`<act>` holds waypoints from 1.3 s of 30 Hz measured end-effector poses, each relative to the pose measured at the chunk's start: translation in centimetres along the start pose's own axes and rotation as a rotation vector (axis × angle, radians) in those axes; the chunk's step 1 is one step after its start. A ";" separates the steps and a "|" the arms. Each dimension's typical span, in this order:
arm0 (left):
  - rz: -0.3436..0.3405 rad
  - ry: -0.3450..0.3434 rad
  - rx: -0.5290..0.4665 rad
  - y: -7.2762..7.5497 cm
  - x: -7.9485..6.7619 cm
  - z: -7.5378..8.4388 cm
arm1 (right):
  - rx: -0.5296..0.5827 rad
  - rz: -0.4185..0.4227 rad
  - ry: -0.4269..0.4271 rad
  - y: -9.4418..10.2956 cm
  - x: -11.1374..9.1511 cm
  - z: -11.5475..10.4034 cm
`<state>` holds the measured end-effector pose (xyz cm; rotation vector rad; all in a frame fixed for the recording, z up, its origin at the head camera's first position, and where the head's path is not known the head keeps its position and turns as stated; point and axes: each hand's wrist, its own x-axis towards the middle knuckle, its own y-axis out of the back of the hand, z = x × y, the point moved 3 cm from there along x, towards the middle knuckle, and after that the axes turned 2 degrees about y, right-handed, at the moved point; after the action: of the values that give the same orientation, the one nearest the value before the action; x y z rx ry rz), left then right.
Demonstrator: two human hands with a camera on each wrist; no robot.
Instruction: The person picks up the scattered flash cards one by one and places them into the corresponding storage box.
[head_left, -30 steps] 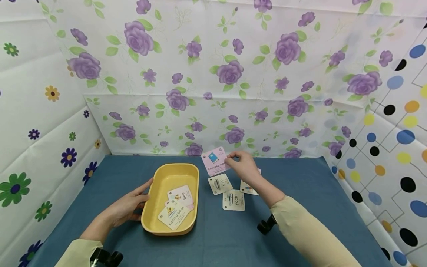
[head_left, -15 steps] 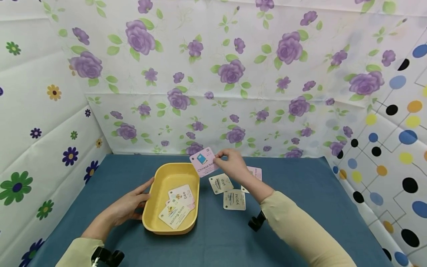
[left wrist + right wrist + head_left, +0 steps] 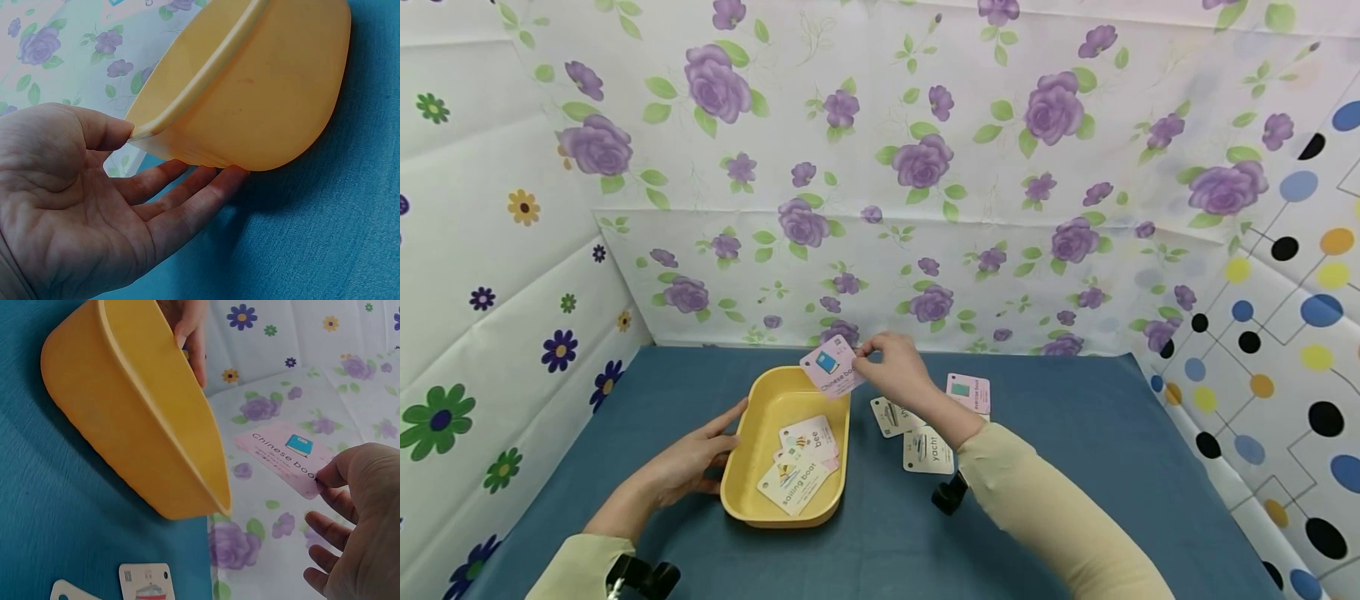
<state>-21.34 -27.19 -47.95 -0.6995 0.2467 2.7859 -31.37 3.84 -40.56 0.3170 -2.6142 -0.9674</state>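
My right hand [image 3: 895,367] pinches a pink "Chinese book" flash card [image 3: 290,453] between thumb and forefinger, its other fingers spread apart. In the head view that card overlaps the far right rim of a yellow plastic tub [image 3: 732,492]. With thumb at the rim and fingertips along the lower side, my left hand [image 3: 94,194] holds the tub's left side. Inside lie several cards, among them a "sailing boat" card [image 3: 793,485] and a "bee" card [image 3: 814,435]. The tub's far wall is partly hidden behind the held card.
Right of the tub a "yacht" card [image 3: 928,457] and a partly covered ship card [image 3: 889,417] lie on the blue cloth [image 3: 880,550]. Beyond my right wrist lies a pink card [image 3: 970,390] picturing a green book. Patterned cloth walls [image 3: 865,167] stand at the back and both sides.
My right hand has carried the "Chinese book" card leftward, from above the loose cards to the tub's far right rim. The left hand and tub have stayed in place.
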 end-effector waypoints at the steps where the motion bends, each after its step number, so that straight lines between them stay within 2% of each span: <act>1: 0.000 0.000 0.001 0.0 0.0 0.0 | -0.007 -0.003 0.008 -0.2 0.1 -0.1; 9: 0.000 -0.008 0.002 0.0 0.0 0.0 | -0.099 -0.049 0.069 -1.9 0.3 -1.4; 15: 0.004 -0.005 0.004 0.0 0.0 -0.2 | -0.148 -0.088 0.075 -2.7 0.3 -2.1; 27: 0.001 -0.004 -0.006 0.0 0.0 -0.1 | -0.288 -0.131 0.118 -3.8 0.6 -2.9; 39: 0.009 -0.001 -0.002 0.0 0.1 -0.1 | -0.358 -0.207 0.167 -4.7 0.3 -3.4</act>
<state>-21.40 -27.23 -48.05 -0.6995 0.2479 2.7951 -29.91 -1.78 -41.18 0.5557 -2.2359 -1.3873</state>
